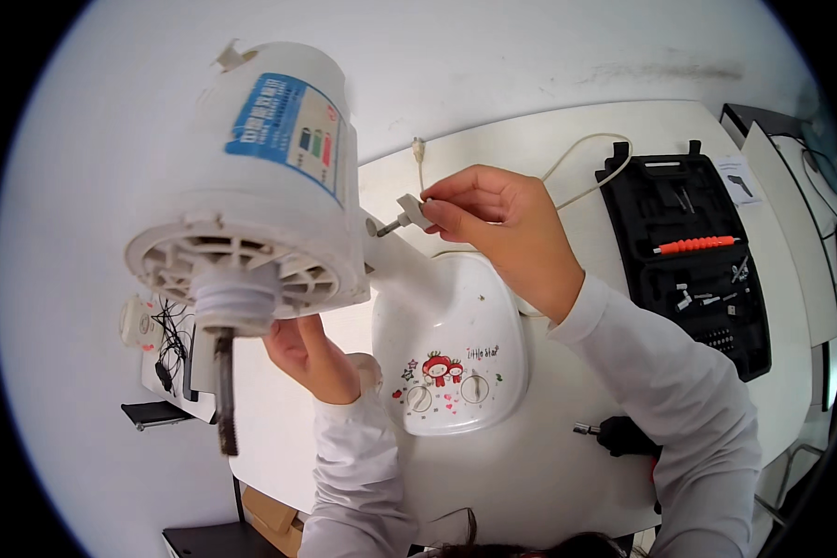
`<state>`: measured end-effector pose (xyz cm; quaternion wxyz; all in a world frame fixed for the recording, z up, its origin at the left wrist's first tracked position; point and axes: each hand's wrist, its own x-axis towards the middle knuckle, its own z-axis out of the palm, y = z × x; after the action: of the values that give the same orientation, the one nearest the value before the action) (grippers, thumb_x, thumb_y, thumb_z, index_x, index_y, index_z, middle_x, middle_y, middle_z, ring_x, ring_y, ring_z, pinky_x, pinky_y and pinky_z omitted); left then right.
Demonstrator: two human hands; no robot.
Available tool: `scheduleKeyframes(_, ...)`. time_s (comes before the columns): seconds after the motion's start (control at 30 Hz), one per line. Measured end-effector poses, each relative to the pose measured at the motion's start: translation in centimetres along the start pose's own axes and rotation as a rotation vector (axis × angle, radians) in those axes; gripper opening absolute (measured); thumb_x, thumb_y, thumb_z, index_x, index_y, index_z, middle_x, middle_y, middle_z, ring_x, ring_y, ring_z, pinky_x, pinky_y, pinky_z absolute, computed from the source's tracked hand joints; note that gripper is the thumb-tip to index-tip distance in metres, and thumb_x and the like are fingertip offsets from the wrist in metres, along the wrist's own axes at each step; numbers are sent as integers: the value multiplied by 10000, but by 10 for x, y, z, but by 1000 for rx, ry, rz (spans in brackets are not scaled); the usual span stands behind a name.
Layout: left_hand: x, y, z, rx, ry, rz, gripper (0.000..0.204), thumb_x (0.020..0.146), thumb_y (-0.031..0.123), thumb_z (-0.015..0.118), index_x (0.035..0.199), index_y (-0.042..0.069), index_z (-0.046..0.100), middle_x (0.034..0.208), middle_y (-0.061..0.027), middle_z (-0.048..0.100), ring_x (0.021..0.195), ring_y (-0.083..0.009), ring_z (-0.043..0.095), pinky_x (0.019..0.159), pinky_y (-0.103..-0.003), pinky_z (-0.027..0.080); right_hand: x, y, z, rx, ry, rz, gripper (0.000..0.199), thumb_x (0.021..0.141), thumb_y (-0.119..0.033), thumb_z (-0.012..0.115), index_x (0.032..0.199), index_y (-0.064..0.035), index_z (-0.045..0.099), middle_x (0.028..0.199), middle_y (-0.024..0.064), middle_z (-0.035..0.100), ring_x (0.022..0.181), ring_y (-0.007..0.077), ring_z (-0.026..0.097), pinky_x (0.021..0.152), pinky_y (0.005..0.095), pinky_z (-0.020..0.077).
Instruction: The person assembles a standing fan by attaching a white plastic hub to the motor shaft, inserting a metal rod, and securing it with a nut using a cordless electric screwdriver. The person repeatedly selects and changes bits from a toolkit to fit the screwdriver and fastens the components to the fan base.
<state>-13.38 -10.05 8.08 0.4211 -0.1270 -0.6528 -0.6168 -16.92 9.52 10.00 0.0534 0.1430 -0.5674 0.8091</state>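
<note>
A white fan motor housing (251, 186) with a blue label fills the upper left, its ribbed front ring and threaded collar facing me. From the collar a metal shaft (224, 391) points down. My left hand (312, 358) is at the underside of the housing, gripping it from below, with some fingertips hidden behind it. Between thumb and fingers my right hand (507, 219) pinches a white-headed thumbscrew (411, 212). The screw's metal stem points left at the fan's neck; whether its tip is inside cannot be told. Below stands the white fan base (451, 344) with two dials.
A black tool case (684, 251) lies open at the right with bits and an orange flexible shaft (697, 245). A dark power screwdriver (623, 435) is near my right forearm. A cord with a plug (419, 149) crosses the white table (567, 344).
</note>
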Motion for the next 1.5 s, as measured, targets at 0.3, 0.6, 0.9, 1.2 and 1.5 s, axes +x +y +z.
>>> scheduleKeyframes(0.3, -6, -22, 0, -124, -192, -116, 307, 931, 118, 482, 1180, -58, 510, 1176, -142, 563, 1102, -226, 548, 1003, -434, 411, 3, 4, 0, 30, 1, -14, 144, 831, -81, 654, 930, 22, 642, 856, 97, 683, 786, 143, 650, 691, 249, 511)
scheduleKeyframes(0.6, -5, -24, -2, -72, -183, -68, 287, 924, 84, 513, 1169, -64, 524, 1152, -144, 590, 1065, -230, 584, 957, -406, 468, 4, -1, 1, -24, -42, -10, 120, 824, -45, 656, 917, 29, 641, 878, 93, 683, 799, 138, 649, 707, 252, 515)
scheduleKeyframes(0.9, -5, -24, 2, 20, -121, -74, 316, 892, 54, 574, 1178, -70, 518, 1145, -153, 597, 1042, -225, 601, 923, -366, 506, -3, -6, 1, -13, -85, -22, 109, 823, 13, 635, 927, 46, 635, 917, 108, 677, 833, 148, 648, 756, 256, 530)
scheduleKeyframes(1.2, -6, -25, 2, 9, -112, -84, 282, 900, 59, 566, 1147, -74, 540, 1124, -151, 607, 1019, -223, 613, 913, -361, 514, 2, 4, 3, -41, -42, -162, 125, 794, -34, 648, 891, 42, 668, 813, 111, 694, 743, 177, 683, 706, 264, 554)
scheduleKeyframes(1.5, -10, -21, 5, 6, -138, -82, 255, 908, 63, 553, 1117, -83, 560, 1101, -149, 617, 1016, -221, 613, 914, -363, 510, 10, 7, -2, -86, -87, -144, 137, 786, -44, 649, 889, 44, 672, 827, 115, 697, 757, 195, 686, 716, 276, 549)
